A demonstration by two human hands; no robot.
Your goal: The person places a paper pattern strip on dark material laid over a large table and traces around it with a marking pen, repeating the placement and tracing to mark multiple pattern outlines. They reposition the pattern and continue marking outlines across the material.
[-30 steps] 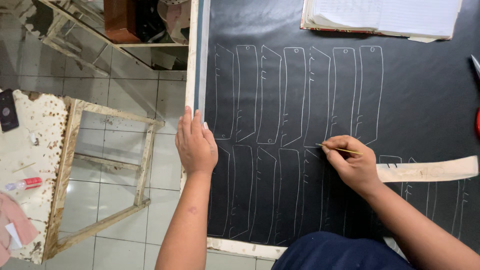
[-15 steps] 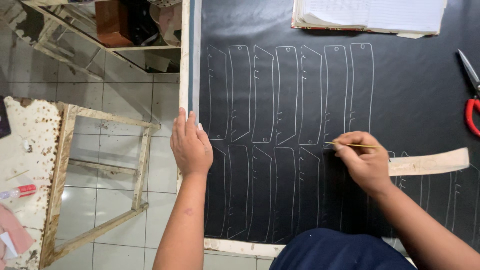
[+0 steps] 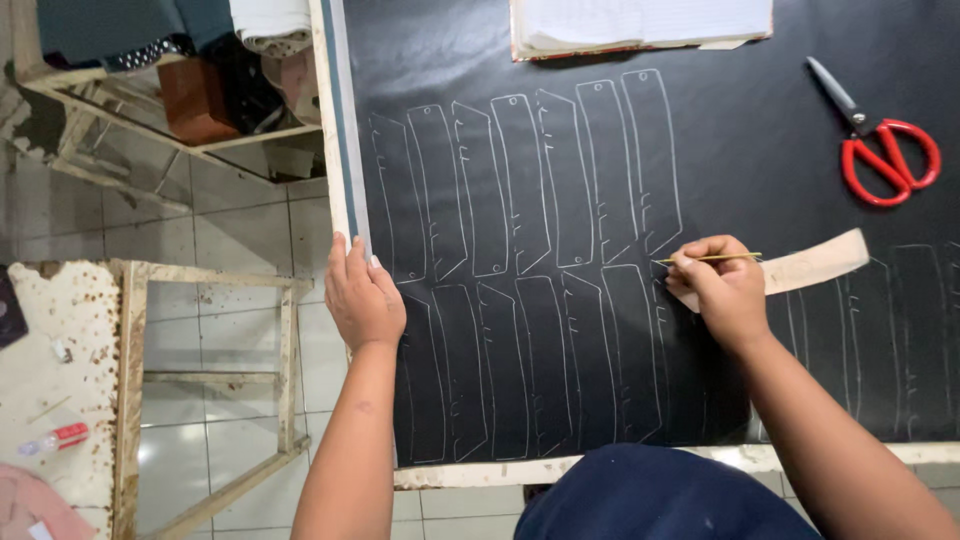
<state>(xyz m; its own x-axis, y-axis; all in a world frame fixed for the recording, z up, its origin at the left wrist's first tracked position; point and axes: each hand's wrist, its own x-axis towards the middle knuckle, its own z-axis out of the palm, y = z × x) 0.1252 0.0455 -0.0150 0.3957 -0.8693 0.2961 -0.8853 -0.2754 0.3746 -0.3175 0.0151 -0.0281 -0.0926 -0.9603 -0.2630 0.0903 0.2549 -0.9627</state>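
Two bare hands work over a black sheet [image 3: 800,130] spread across a table, its surface covered with two rows of long, narrow outlines drawn in pale lines. The right hand [image 3: 722,290], near the middle of the table, is closed in a pinch on a thin yellow marking stick [image 3: 712,259], whose tip meets the sheet at the right end of the upper row of outlines. Under that hand lies a cream-coloured strip template [image 3: 812,266], flat on the sheet and reaching toward the table's right edge. The left hand [image 3: 362,298] rests palm down at the left edge, fingers together and flat, pressing the sheet where it meets the table's pale border; it grips nothing. Red-handled scissors [image 3: 880,150] lie closed near the far right corner, well apart from both hands. An open notebook [image 3: 640,22] sits at the far edge. A wooden frame [image 3: 135,400] stands on the tiled floor beside the left edge.
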